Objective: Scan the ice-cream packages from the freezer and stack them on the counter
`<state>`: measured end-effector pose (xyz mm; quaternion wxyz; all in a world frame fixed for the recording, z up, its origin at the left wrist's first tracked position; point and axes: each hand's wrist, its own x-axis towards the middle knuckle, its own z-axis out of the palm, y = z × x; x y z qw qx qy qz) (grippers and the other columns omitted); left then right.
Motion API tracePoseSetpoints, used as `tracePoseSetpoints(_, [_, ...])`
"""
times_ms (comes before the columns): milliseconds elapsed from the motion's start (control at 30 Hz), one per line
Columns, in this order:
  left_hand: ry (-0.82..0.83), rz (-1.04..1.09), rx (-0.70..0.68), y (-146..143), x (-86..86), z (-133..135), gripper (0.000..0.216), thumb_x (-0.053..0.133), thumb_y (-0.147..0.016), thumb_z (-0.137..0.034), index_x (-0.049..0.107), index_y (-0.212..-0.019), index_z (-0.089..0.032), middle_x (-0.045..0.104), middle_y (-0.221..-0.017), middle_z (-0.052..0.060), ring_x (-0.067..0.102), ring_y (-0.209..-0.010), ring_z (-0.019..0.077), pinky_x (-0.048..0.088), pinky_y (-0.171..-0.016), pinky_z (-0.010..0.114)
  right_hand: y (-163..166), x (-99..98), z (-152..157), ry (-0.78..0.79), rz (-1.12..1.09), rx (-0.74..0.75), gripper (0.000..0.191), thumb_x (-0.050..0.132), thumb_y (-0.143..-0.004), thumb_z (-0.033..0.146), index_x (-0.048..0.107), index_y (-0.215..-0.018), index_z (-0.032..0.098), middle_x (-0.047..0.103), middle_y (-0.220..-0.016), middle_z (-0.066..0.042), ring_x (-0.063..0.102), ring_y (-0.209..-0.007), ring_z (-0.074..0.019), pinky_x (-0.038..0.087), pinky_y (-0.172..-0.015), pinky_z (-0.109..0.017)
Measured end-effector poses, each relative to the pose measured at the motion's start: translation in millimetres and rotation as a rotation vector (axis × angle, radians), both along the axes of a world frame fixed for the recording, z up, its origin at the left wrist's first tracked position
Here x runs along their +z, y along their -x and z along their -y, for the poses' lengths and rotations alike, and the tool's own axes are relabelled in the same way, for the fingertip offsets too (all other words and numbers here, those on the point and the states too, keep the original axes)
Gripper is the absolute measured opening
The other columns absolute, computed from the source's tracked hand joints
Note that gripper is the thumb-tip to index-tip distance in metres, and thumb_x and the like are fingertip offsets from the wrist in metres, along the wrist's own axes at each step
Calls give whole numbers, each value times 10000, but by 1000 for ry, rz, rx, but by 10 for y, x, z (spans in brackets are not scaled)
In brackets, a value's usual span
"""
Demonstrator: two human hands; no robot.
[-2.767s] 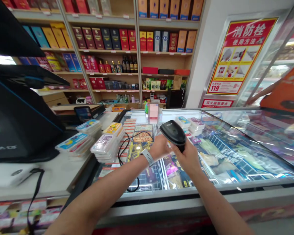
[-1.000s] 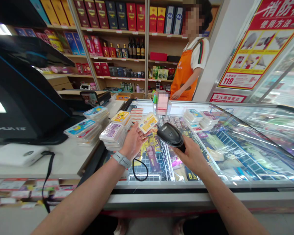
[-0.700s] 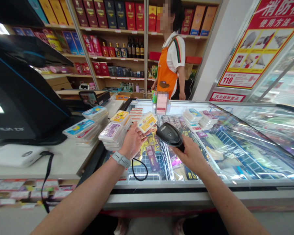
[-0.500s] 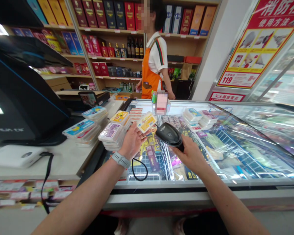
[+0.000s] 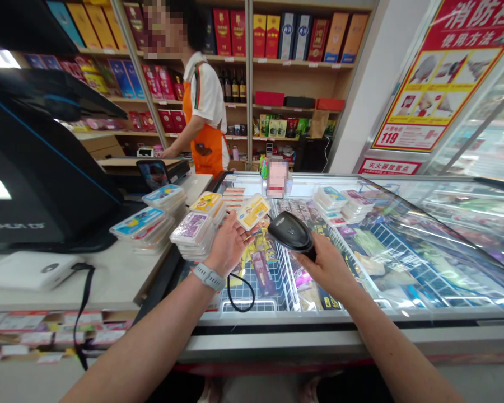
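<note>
My left hand (image 5: 229,244), palm up with a grey watch on the wrist, grips a plastic tub with a yellow-and-white label (image 5: 253,211) by its near left edge. A barcode shows on the tub's label. My right hand (image 5: 328,263) is wrapped round the handle of a black barcode scanner (image 5: 292,231), whose head points left at the tub across a small gap. A black cable loop (image 5: 241,293) hangs below my left hand. Close to that hand stand stacked tubs with purple labels (image 5: 192,232) and yellow labels (image 5: 207,202).
Under my hands lies a glass-topped freezer (image 5: 403,268) with wire baskets of packaged goods. More tubs (image 5: 331,198) stand on the glass at right. Blue-labelled tubs (image 5: 138,224), a white device (image 5: 31,270) and a checkout terminal (image 5: 42,168) are at left. A person in an orange apron (image 5: 205,148) stands beyond.
The person in the orange apron has moved left along the shelves, an arm now reaching toward the counter. My hands, the tub and the scanner have hardly moved.
</note>
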<state>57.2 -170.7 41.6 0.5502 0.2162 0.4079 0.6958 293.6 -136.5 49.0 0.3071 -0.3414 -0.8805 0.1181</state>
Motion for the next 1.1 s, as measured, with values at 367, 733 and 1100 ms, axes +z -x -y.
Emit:
tracePoseSetpoints(367, [-80,-239,-21,-117,-54,7,308,649,-835,-378,651,-1057,-165,685,-1064,85,652,-940,197,509,-924,382,-23,30,1,-27,-114,-35,308,502,-919,456,567,-1012,170,651,-907,-98,594,-841,-256,446,-747,-368])
tracePoseSetpoints(733, [170,-1413,266,-60,1,166,359,511,-891,-413,576,-1157,-181,589,-1169,183,529,-1133,369,319,-1036,540,-48,40,-13,-29,-164,-101,342,514,-911,440,577,-1108,168,673,-962,-117,616,-860,-269,461,-748,-372])
tracePoseSetpoints(1100, [15,-799,160,-316,-120,-143,209,668,-788,-344,597,-934,-212,626,-1132,123,462,-1262,316,348,-1029,412,-55,50,-7,-48,-223,-96,329,526,-902,443,588,-1077,171,679,-957,-114,618,-863,-268,462,-762,-372])
